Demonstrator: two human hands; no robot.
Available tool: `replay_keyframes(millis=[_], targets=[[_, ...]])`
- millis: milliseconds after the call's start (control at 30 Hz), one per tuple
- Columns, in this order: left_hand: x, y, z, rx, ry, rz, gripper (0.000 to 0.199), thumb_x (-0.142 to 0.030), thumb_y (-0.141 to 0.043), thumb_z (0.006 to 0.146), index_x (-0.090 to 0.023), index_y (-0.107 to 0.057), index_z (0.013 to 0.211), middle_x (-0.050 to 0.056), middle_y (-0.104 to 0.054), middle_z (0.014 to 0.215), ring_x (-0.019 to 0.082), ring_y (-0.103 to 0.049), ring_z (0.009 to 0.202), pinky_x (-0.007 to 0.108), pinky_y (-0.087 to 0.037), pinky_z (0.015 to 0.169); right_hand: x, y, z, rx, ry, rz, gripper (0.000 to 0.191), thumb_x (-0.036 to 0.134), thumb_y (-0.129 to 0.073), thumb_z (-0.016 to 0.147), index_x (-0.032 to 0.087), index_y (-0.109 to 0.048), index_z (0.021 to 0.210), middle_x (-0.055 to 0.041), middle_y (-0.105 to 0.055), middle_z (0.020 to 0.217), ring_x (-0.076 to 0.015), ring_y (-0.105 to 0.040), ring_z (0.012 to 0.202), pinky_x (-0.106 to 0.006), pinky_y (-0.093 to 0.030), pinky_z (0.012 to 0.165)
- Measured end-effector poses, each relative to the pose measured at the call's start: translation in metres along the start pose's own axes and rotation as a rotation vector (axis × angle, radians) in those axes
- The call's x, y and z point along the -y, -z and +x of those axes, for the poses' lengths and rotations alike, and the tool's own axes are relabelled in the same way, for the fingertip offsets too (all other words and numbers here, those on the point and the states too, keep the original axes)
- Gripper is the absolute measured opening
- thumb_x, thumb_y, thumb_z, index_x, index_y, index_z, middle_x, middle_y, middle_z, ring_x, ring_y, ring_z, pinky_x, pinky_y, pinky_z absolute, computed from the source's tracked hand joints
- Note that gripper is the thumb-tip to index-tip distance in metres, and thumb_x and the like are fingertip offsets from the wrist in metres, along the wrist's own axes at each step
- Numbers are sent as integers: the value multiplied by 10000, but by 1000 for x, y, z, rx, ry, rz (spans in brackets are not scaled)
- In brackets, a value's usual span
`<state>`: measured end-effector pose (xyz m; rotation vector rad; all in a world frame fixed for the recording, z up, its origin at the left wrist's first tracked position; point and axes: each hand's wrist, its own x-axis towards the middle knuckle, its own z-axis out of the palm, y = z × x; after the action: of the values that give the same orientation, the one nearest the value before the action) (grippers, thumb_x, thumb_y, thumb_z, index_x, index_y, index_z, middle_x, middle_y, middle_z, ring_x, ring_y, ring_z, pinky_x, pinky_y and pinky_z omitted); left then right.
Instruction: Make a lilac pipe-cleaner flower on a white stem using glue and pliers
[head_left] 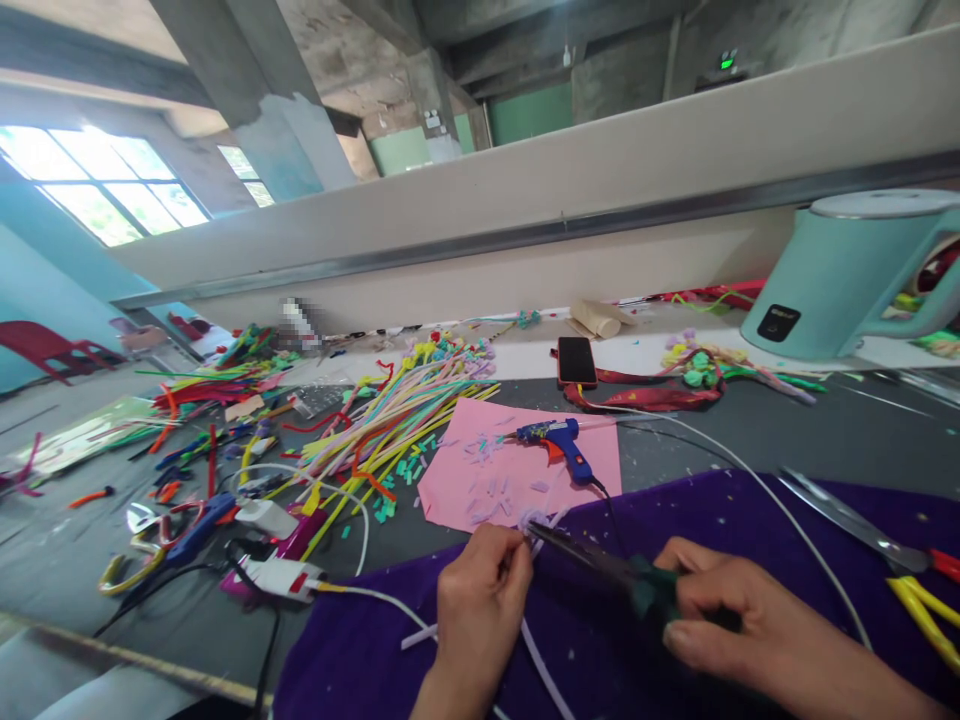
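Note:
My left hand (484, 590) is pinched on pale lilac strips (541, 665) above the purple cloth (360, 650), near the front edge of a pink sheet (454, 475). Fingers of my right hand (720, 610) wrap round the dark green handles of black scissors (592, 558). The blades point left and their tip touches or nearly touches the lilac piece at my left fingertips; whether they are parted is hard to tell. On the pink sheet, small lilac clippings lie beside a blue glue gun (559, 445).
Colourful stems (405, 400) and several tools, including pliers (202, 530), spread over the left side. A phone (576, 360) lies behind the sheet. At right stand a green kettle (840, 280) and, nearer, larger scissors (862, 525). A white cable (780, 500) crosses the cloth.

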<state>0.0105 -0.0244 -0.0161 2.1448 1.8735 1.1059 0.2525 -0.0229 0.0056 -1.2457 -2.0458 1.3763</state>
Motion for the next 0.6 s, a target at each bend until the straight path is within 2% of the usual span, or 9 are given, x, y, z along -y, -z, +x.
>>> replay_keyframes(millis=[133,300,500,600], targets=[[2,4,4,101,247,-177,166,-228,-538,745,-181,-537,586,-57,-456,482,80,-419,438,189,-320,443,3,4,-3,-10,-20,-5,306,302,-544,760,157,-423,519,22,-492,766,-117,-496,709,-213,-345,605],[8,8,9,263,519,-558,204,-331,-564,737,-177,-514,611,-83,-393,431,55,-355,353,176,-253,369,-2,10,-6,21,4,53,337,341,-531,774,159,-399,522,10,-481,772,-135,-482,740,-223,-350,638],[8,10,8,266,638,-749,209,-342,-630,690,-157,-545,645,-79,-419,389,37,-360,327,148,-232,351,-5,8,0,34,-2,58,337,348,-527,775,162,-392,529,4,-472,761,-142,-468,743,-228,-343,653],[12,10,7,267,667,-925,212,-338,-652,686,-135,-592,676,-72,-431,371,20,-338,310,135,-201,333,-4,8,2,41,11,61,354,394,-500,778,164,-396,529,-3,-465,751,-147,-465,731,-233,-343,640]])
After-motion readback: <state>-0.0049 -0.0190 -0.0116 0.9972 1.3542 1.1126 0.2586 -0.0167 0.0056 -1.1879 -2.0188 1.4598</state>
